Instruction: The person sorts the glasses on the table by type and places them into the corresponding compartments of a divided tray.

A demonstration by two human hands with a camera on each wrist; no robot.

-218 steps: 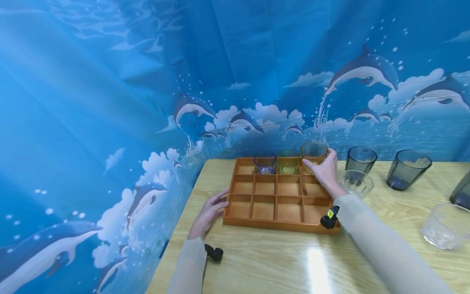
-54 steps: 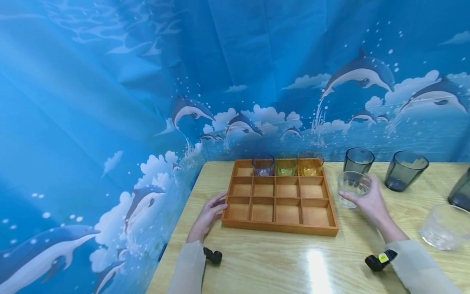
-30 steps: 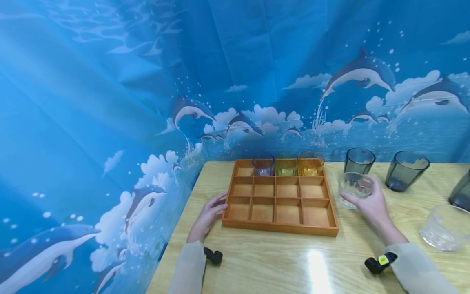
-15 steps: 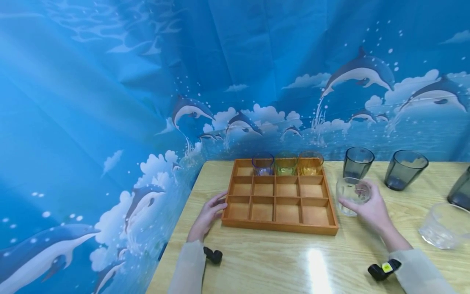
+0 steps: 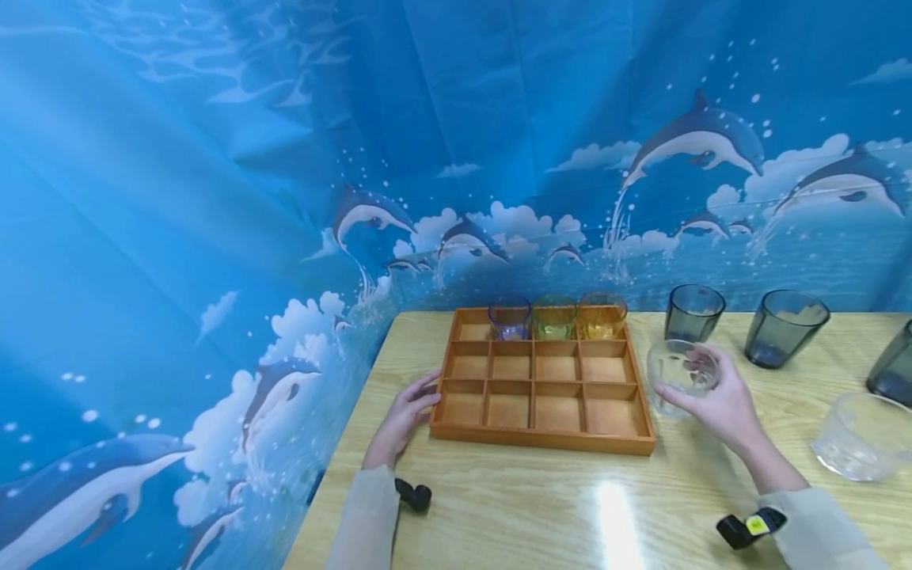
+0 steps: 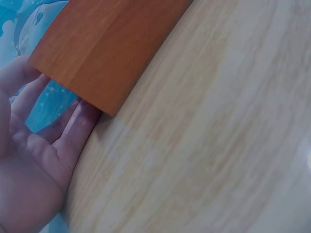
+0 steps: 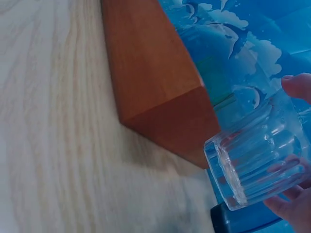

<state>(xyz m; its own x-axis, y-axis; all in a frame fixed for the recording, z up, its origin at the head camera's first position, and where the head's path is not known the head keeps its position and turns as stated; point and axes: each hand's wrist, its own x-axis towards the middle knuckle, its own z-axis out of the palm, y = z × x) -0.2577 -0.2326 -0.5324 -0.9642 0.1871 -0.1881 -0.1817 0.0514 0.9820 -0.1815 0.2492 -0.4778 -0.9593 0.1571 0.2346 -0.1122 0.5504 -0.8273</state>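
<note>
My right hand point(image 5: 723, 400) grips a clear drinking glass point(image 5: 677, 380) between thumb and fingers, just right of the wooden compartment tray point(image 5: 541, 435). In the right wrist view the fluted clear glass point(image 7: 262, 155) is close beside the tray's corner point(image 7: 170, 121). Fingers of my left hand point(image 5: 402, 416) touch the tray's left side; the left wrist view shows them fairly straight against the wood point(image 6: 97, 58). Along the tray's back row stand a blue-purple glass point(image 5: 509, 319), a green glass point(image 5: 554, 318) and an amber glass point(image 5: 602, 318), each in its own compartment.
Behind my right hand stand two smoky grey glasses, one nearer point(image 5: 693, 313) and one farther right point(image 5: 784, 328). Another grey glass point(image 5: 894, 368) and a clear glass point(image 5: 858, 439) are near the right edge. A dolphin-printed curtain point(image 5: 499, 158) hangs behind the wooden table point(image 5: 527, 507).
My right hand let go of the amber glass in the back right compartment. It then took hold of the clear glass and moved it slightly toward me. My left hand stayed at the tray.
</note>
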